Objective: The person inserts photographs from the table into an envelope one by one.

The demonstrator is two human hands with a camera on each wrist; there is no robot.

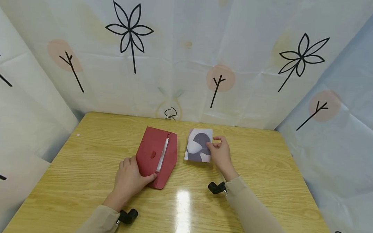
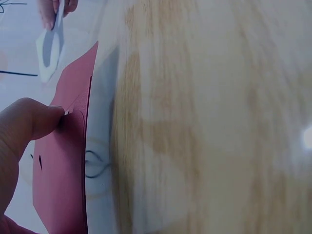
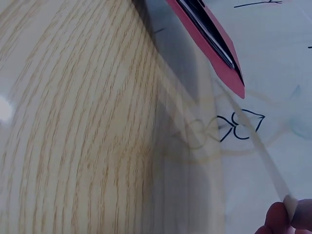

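Observation:
My left hand (image 1: 130, 178) grips the lower left part of a red envelope (image 1: 148, 142), thumb across its front near the opening. The envelope's pointed flap is unfolded to the right, and the white edge of some paper (image 1: 163, 153) shows in the slot. To the right, my right hand (image 1: 220, 154) pinches the right edge of a card with a grey and white pattern (image 1: 199, 145). That card (image 3: 265, 151) appears nearly edge-on in the right wrist view, apart from the envelope (image 3: 209, 48). Both are held up off the table in the wrist views.
A wooden table (image 1: 259, 168) lies beneath both hands, with a bright light reflection near its front. White cloth (image 1: 176, 60) printed with flowers and twigs hangs behind it and at both sides. A black wrist camera (image 1: 216, 188) sits at each cuff.

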